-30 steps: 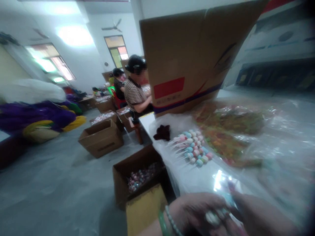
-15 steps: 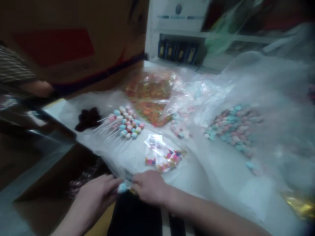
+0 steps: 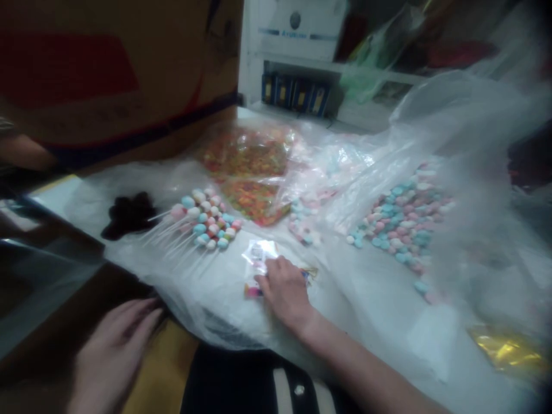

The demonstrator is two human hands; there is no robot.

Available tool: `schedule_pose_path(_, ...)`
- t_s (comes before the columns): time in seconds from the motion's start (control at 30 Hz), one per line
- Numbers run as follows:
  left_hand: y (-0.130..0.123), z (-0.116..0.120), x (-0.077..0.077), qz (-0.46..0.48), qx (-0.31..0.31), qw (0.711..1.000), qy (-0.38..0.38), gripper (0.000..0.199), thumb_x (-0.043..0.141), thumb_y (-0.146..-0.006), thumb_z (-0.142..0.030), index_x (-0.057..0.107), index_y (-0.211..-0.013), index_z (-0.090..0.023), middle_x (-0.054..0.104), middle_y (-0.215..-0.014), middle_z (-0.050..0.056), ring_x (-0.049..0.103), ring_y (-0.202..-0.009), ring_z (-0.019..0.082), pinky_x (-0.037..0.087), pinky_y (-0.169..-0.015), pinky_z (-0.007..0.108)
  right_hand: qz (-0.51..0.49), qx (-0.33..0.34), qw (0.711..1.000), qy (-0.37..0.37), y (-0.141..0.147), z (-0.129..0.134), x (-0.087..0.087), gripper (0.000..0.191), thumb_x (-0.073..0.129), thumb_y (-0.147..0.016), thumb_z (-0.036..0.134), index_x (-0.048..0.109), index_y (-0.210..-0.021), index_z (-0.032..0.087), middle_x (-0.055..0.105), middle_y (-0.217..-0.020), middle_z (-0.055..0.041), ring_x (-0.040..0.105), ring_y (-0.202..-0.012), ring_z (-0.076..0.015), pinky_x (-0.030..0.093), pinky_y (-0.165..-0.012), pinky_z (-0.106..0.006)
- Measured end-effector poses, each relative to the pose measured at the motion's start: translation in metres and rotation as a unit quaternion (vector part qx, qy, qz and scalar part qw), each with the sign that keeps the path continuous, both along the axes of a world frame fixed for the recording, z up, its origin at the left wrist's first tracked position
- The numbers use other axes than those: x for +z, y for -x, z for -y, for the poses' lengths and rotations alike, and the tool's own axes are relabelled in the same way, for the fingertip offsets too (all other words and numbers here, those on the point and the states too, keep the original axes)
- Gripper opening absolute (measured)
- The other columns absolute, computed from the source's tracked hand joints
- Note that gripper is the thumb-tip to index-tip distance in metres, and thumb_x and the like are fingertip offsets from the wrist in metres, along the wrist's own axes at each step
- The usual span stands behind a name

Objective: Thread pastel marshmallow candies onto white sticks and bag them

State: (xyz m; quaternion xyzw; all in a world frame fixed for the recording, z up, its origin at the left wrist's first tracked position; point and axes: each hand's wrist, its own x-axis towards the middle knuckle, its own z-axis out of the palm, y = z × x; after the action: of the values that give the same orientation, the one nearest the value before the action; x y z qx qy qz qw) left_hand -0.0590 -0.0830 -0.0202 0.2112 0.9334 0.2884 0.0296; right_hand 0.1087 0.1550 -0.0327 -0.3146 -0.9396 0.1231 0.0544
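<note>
My right hand (image 3: 284, 290) is on a small shiny printed packet (image 3: 257, 261) on the plastic-covered table, its fingers bent over it; whether they grip it is unclear. At the lower left, my left hand (image 3: 116, 342) hangs over the dark opening beside the table edge, blurred, with its fingers curled toward the thumb; anything between them is hidden. A bunch of sticks tipped with pastel balls (image 3: 211, 218) lies left of the packet. Dark round items (image 3: 129, 215) are beside the stick ends. Loose pink, blue and white candies (image 3: 401, 221) lie in clear plastic on the right.
A large cardboard box (image 3: 172, 63) stands at the back left, with another person's forearm (image 3: 26, 152) before it. Clear bags of orange-green candies (image 3: 259, 172) lie mid-table. Gold foil (image 3: 509, 348) is at the right; blue boxes (image 3: 295, 95) fill a shelf behind.
My hands have separated. The right moved up onto the packet, and the left moved left and down. The pale blue item between them is out of sight. The view has shifted slightly.
</note>
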Motion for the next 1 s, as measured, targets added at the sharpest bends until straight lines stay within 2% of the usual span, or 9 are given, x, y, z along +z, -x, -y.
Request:
schedule_pose_path(0.1,-0.028,-0.058,-0.001,0.109,-0.087,0.979,-0.150,0.031,0.064,-0.074,-0.048,0.073,-0.081,-0.020,0.072,-0.099,0.006,0.064,-0.096,0.024,0.050,-0.088,0.036,0.002,0.003,1.000,-0.020,0.007,0.008,-0.012,0.024,0.060,-0.090,0.037,0.060,-0.102,0.016,0.062,-0.101,-0.0125,0.057,-0.093,-0.0276,0.042,-0.079,-0.038)
schedule_pose_path(0.27,-0.041,-0.109,-0.010,0.275,-0.086,0.937,-0.196,0.036,0.071,-0.064,-0.048,0.075,-0.083,-0.018,0.071,-0.081,0.008,0.062,-0.071,0.022,0.049,-0.065,0.032,-0.031,0.046,0.998,-0.036,0.006,0.007,-0.031,0.012,0.052,-0.093,0.015,0.063,-0.089,0.019,0.065,-0.089,-0.0071,0.058,-0.081,-0.0226,0.037,-0.070,-0.034)
schedule_pose_path(0.43,-0.046,-0.118,-0.021,0.393,-0.056,0.889,-0.229,0.046,0.072,-0.064,-0.056,0.075,-0.087,-0.016,0.070,-0.076,0.007,0.058,-0.059,0.018,0.043,-0.052,0.028,-0.174,0.033,0.984,0.011,-0.004,0.005,-0.023,0.014,0.053,-0.089,0.012,0.063,-0.082,0.019,0.063,-0.081,-0.0054,0.056,-0.078,-0.0193,0.038,-0.071,-0.030)
schedule_pose_path(0.57,-0.054,-0.123,-0.019,0.387,-0.122,0.863,-0.302,0.030,0.078,-0.066,-0.044,0.076,-0.079,-0.017,0.071,-0.080,0.006,0.062,-0.079,0.020,0.047,-0.072,0.027,-0.276,0.107,0.951,0.095,-0.005,0.010,-0.007,0.022,0.049,-0.082,0.007,0.066,-0.088,0.020,0.063,-0.080,-0.0044,0.056,-0.080,-0.0193,0.040,-0.074,-0.030)
schedule_pose_path(0.63,-0.057,-0.126,-0.015,0.404,-0.091,0.837,-0.358,0.024,0.081,-0.065,-0.037,0.075,-0.075,-0.017,0.070,-0.078,0.005,0.061,-0.079,0.018,0.047,-0.075,0.026,-0.298,0.095,0.932,0.184,-0.002,0.012,-0.001,0.028,0.050,-0.078,0.008,0.067,-0.096,0.020,0.062,-0.080,-0.0026,0.056,-0.078,-0.0179,0.042,-0.074,-0.029)
schedule_pose_path(0.73,-0.060,-0.130,-0.009,0.474,0.012,0.768,-0.431,0.027,0.084,-0.060,-0.034,0.075,-0.077,-0.016,0.070,-0.075,0.004,0.061,-0.071,0.016,0.048,-0.065,0.024,-0.280,-0.029,0.884,0.375,0.006,0.012,0.006,0.043,0.060,-0.071,0.014,0.062,-0.113,0.021,0.061,-0.084,0.0009,0.056,-0.072,-0.0142,0.045,-0.070,-0.027)
schedule_pose_path(0.83,-0.061,-0.131,-0.006,0.523,0.071,0.699,-0.482,0.032,0.088,-0.051,-0.028,0.074,-0.075,-0.013,0.069,-0.070,0.004,0.060,-0.065,0.013,0.048,-0.060,0.022,-0.224,-0.066,0.846,0.479,0.016,0.011,0.010,0.027,0.068,-0.066,0.021,0.067,-0.094,0.021,0.062,-0.081,0.0027,0.055,-0.070,-0.0128,0.044,-0.066,-0.025)
schedule_pose_path(0.9,-0.059,-0.129,-0.008,0.525,0.101,0.679,-0.504,0.034,0.090,-0.044,-0.023,0.074,-0.072,-0.013,0.068,-0.067,0.002,0.059,-0.062,0.011,0.048,-0.058,0.019,-0.198,-0.043,0.847,0.491,0.021,0.011,0.012,0.003,0.064,-0.069,0.022,0.066,-0.071,0.019,0.060,-0.070,0.0032,0.054,-0.069,-0.0129,0.042,-0.066,-0.024)
schedule_pose_path(1.0,-0.052,-0.122,-0.015,0.547,0.120,0.668,-0.490,0.038,0.092,-0.043,-0.022,0.075,-0.075,-0.012,0.069,-0.070,0.002,0.057,-0.060,0.009,0.047,-0.056,0.018,-0.165,-0.042,0.843,0.511,0.027,0.010,0.011,0.012,0.057,-0.070,0.018,0.060,-0.058,0.019,0.056,-0.060,0.0039,0.051,-0.064,-0.0120,0.040,-0.063,-0.023)
